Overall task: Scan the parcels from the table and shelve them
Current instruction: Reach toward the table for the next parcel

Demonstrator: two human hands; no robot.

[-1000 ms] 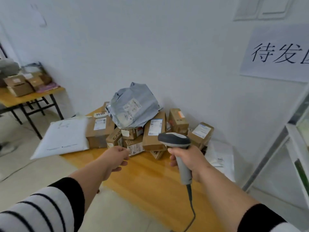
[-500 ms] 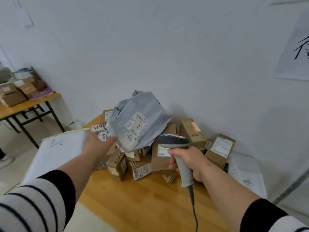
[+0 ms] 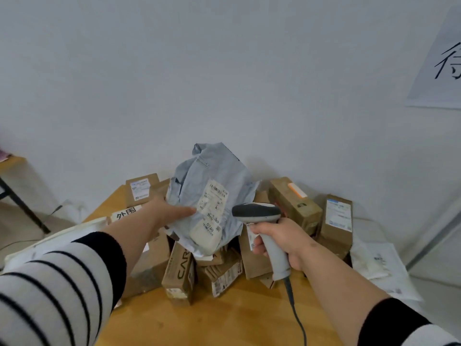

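Observation:
A grey plastic mailer bag (image 3: 212, 178) with a white shipping label lies on top of a heap of cardboard parcels (image 3: 178, 273) at the back of a wooden table (image 3: 224, 320). My left hand (image 3: 167, 213) holds the bag's left edge, with the thumb on its front and the fingers hidden behind it. Just to the right of the bag, my right hand (image 3: 282, 240) grips the handle of a grey barcode scanner (image 3: 257, 212). The scanner's head is level with the label, and its cable hangs down toward me.
Brown boxes (image 3: 294, 203) stand against the white wall on the right of the heap. A white flat mailer (image 3: 50, 243) lies at the table's left, with more white mailers (image 3: 381, 265) at the right. A paper sign (image 3: 444, 58) hangs on the wall. Another table's corner (image 3: 10, 163) shows far left.
My left hand has moved from the boxes at the left up to the grey bag and taken hold of its edge. The view has come closer to the heap, and the scanner has stayed beside it.

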